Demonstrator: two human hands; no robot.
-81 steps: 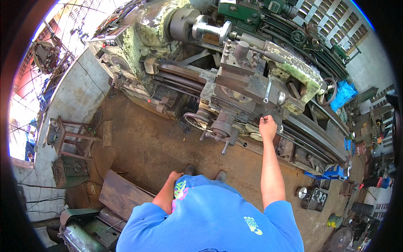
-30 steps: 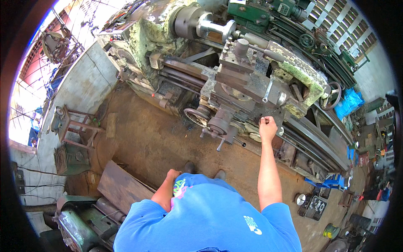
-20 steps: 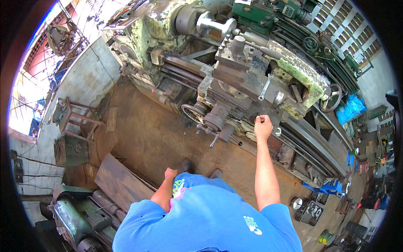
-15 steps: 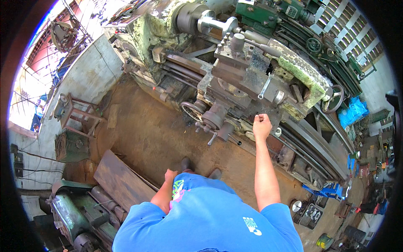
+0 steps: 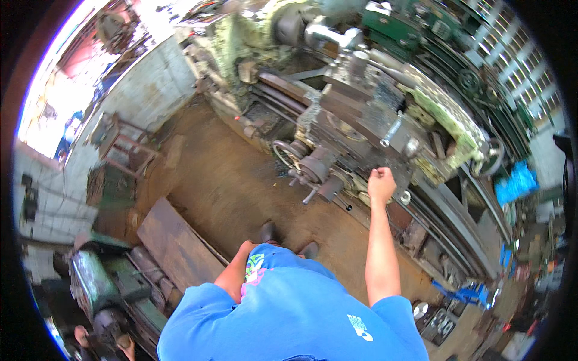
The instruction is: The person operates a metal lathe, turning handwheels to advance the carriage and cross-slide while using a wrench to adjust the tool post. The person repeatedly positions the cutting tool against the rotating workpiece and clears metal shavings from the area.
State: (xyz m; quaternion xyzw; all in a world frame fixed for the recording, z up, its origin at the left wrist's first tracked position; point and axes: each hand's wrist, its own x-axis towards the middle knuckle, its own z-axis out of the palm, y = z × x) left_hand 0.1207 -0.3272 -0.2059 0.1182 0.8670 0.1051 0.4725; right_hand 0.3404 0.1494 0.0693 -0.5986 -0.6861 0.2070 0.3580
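My right hand [image 5: 381,184] reaches out to the front of a worn metal lathe [image 5: 346,114], just below its carriage. Its fingers are curled closed; what is in them, if anything, is too small to make out. A spanner [image 5: 392,129] lies on the carriage top a little beyond that hand. Left of it are a handwheel [image 5: 288,154] and a lever with a dark knob [image 5: 348,207]. My left hand [image 5: 247,245] hangs low beside my blue shirt, its fingers mostly hidden. A shiny flanged metal workpiece [image 5: 328,36] sits at the chuck [image 5: 293,25].
Another person's hands [image 5: 126,346] show at the lower left by a green machine [image 5: 95,280]. A brown board [image 5: 179,243] lies left of me. Behind the lathe stands another green machine [image 5: 391,27]. A tray of parts [image 5: 441,325] rests on the floor at right.
The view has swung, so the lathe sits further right and lower. My right hand stays closed near the carriage. The other person's hands have come into view at the lower left.
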